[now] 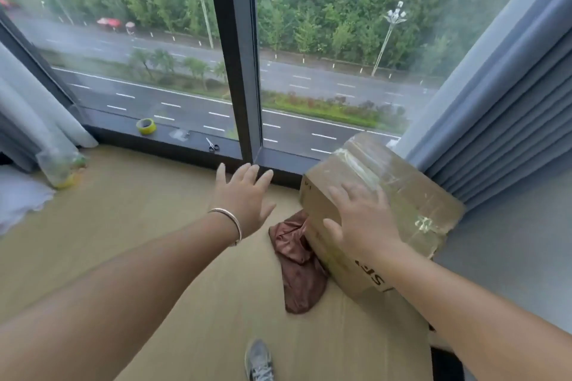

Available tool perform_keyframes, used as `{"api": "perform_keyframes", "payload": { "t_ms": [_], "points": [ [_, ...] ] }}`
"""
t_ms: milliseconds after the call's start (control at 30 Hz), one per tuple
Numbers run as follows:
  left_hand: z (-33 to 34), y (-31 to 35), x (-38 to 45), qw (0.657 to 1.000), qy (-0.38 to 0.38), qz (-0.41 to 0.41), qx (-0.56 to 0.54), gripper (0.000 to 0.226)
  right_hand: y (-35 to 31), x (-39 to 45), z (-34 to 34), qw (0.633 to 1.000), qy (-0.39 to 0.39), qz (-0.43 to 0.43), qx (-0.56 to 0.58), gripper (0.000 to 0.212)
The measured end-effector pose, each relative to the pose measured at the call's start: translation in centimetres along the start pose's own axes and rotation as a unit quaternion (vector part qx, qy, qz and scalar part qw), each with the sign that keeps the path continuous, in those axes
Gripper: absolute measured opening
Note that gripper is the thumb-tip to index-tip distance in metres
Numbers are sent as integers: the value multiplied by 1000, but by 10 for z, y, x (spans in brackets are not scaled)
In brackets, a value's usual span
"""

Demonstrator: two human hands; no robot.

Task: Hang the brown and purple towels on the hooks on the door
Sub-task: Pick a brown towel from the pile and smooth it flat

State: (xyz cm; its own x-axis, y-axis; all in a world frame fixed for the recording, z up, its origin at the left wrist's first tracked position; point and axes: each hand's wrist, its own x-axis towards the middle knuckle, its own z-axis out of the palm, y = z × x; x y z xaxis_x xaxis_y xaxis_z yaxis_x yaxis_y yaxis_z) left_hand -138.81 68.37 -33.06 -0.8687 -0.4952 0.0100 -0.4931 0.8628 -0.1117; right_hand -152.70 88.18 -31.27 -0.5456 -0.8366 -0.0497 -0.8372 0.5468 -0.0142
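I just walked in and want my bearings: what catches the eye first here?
Two bare arms reach forward: the right hand lies flat on a taped cardboard box by the blue curtain, while the left hand hovers open near the window frame. A crumpled brown towel lies on the floor against the box. A yellow tape roll and scissors sit on the sill.

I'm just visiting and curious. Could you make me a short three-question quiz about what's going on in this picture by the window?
1. True or false: the right hand rests with straight fingers on the cardboard box.
2. Where does the brown towel lie? A) on the windowsill B) on the floor against the box C) in the left hand
3. Fill in: on the windowsill, beside the roll of yellow tape, lie small ____.

Key: 1 true; 2 B; 3 scissors
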Motion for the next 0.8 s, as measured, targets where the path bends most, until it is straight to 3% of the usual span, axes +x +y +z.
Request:
{"api": "perform_keyframes", "payload": {
  "t_ms": [233, 433, 633, 800],
  "points": [
    [203, 9, 6, 991, -127, -21, -40, 61, -23, 16, 193, 990, -126, -55, 22, 61],
    [397, 75, -43, 948, -281, -71, -134, 56, -14, -8, 383, 959, -279, -42, 17, 59],
    [569, 147, -79, 917, -341, -95, -187, 44, 12, -15, 565, 945, -326, -28, 7, 55],
    [683, 182, -91, 913, -329, -108, -216, 41, 23, -15, 685, 936, -352, 15, 7, 48]
  ]
}}
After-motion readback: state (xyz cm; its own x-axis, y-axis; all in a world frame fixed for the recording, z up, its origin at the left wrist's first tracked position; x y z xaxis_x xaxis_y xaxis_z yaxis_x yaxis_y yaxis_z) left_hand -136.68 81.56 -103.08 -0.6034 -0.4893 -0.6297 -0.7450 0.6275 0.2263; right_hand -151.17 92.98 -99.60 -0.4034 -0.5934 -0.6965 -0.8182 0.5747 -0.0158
